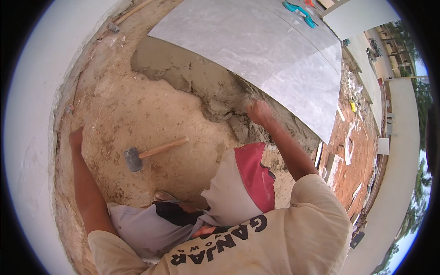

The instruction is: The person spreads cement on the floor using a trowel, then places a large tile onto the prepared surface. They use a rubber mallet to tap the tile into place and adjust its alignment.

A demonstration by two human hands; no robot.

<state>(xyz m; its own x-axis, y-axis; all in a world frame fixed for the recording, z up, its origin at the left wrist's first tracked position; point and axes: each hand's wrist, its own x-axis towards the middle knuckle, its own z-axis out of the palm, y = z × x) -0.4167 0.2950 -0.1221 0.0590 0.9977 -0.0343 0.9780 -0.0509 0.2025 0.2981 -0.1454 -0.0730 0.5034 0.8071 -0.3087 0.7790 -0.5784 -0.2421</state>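
Note:
My right hand (260,112) is closed at the grey wet mortar (211,87), just beside the edge of a large grey marbled tile (256,50). What it grips, if anything, is hidden from above. Mortar lies in a rough, lumpy band along the tile's near edge, smoother toward its left end. My left hand (76,138) is low at the far left, close to the foot of the white wall; its fingers do not show clearly. Between my arms, a rubber mallet (133,159) with a black head and wooden handle lies on the bare, sandy ground (151,110).
A turquoise suction lifter (300,13) sits on the tiled surface at the back. Another long-handled hammer (113,27) lies beside the white wall (32,114). To the right, reddish soil (362,151) is strewn with scraps, beside a pale wall (403,151).

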